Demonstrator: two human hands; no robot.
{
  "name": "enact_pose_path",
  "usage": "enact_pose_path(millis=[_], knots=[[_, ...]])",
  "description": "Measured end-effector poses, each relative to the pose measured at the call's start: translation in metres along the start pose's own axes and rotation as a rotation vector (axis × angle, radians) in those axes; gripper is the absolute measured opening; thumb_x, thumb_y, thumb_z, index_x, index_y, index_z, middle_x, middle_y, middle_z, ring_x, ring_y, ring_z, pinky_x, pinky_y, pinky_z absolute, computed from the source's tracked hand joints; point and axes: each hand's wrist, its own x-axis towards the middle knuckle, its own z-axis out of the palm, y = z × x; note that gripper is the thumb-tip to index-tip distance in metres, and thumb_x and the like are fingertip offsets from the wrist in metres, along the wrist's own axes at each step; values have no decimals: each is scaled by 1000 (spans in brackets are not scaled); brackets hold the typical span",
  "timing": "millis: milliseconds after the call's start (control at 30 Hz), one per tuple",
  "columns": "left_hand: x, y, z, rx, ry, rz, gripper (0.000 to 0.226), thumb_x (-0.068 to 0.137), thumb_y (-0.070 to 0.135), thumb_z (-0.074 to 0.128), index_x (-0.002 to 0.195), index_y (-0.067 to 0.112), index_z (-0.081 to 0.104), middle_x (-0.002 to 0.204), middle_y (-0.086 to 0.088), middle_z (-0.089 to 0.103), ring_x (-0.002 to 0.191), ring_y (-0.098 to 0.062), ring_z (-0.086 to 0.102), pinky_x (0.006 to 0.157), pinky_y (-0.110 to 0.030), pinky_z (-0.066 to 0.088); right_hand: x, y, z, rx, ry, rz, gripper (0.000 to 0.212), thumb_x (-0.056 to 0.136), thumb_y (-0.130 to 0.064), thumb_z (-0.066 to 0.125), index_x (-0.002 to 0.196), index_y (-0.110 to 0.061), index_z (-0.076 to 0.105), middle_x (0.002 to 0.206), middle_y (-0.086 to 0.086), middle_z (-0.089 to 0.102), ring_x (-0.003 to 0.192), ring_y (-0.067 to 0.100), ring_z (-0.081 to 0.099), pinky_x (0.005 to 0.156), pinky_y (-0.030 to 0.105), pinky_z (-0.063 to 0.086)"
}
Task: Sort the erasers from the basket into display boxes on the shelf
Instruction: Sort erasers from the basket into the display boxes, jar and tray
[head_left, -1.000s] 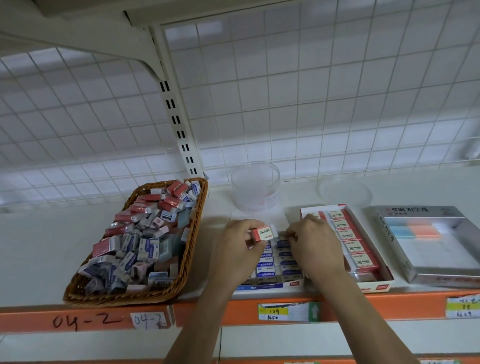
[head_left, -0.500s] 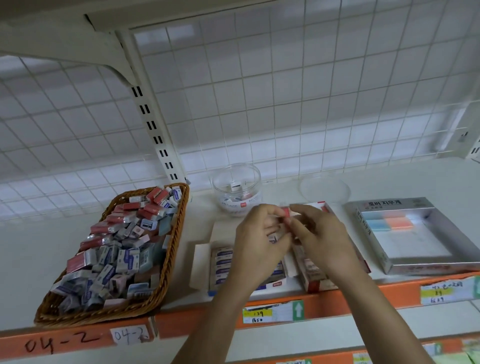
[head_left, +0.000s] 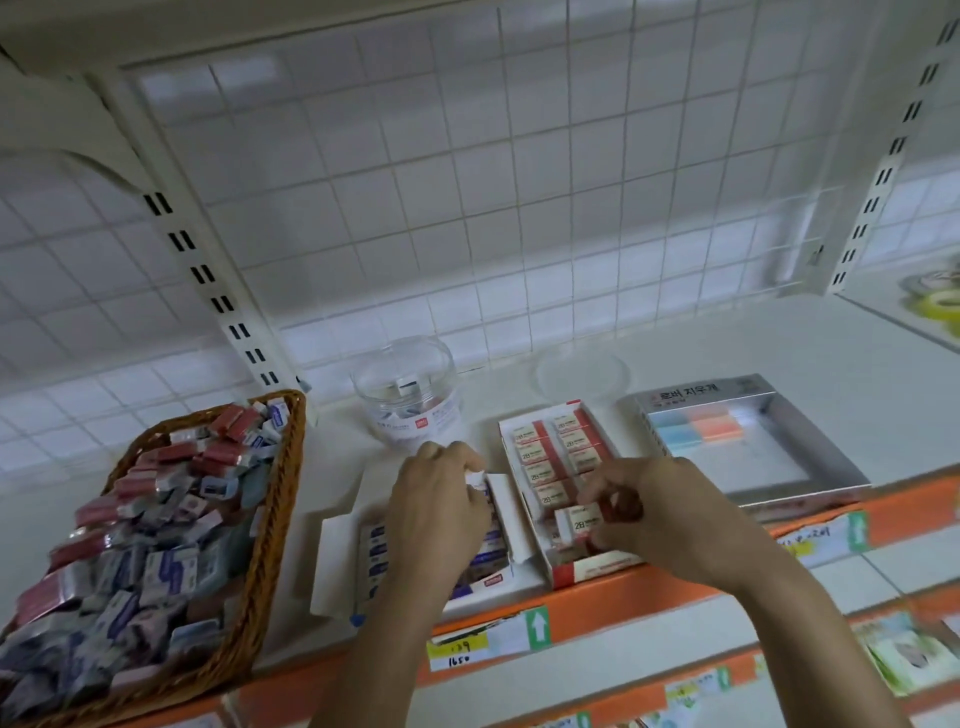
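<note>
A wicker basket full of red-sleeved and blue-sleeved erasers stands at the left of the shelf. My right hand pinches a red-and-cream eraser low over the front of the red display box, which holds two rows of like erasers. My left hand hovers over the blue display box and holds a small white eraser at its fingertips. Most of that box is hidden under the hand.
A clear plastic tub with a few erasers stands behind the boxes, its round lid lying to the right. A silver box with blue and orange erasers sits at the right. Orange shelf edge carries price labels.
The hands have parted: the right one carried the red eraser to the right and down into the red box, the left one dropped over the blue box. The camera swung left and closer.
</note>
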Motion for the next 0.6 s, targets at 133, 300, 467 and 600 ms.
enact_pose_path(millis=[133,300,467,600], knots=[[-2,0,-2,-6,-20,-27,25,91,18,57,113,29,58,114,7,53,105,-10,53,84,-21,39,4,-7,11,-102,10,-27,26,77,-21,73,99,-31,66,100,-14,62,91,3,54,74,8,37],[-4,-6,-2,-59,0,-30,21,90,20,62,110,25,60,115,5,52,98,-9,60,86,-26,48,8,-10,19,-159,6,-58,27,79,-21,70,105,-29,65,113,-11,58,106,7,52,82,12,36],[-4,-12,-3,-115,16,-21,23,86,14,66,106,24,63,114,4,53,101,-9,59,88,-27,50,13,-8,25,-176,56,-48,19,79,-18,68,94,-28,65,106,-9,52,100,10,54,81,14,38],[-5,-18,-2,-117,-46,4,23,85,13,68,105,24,64,110,7,53,98,-7,58,86,-24,50,15,-9,25,-153,28,-43,13,77,-19,72,84,-28,67,95,-9,57,88,8,52,76,14,39]])
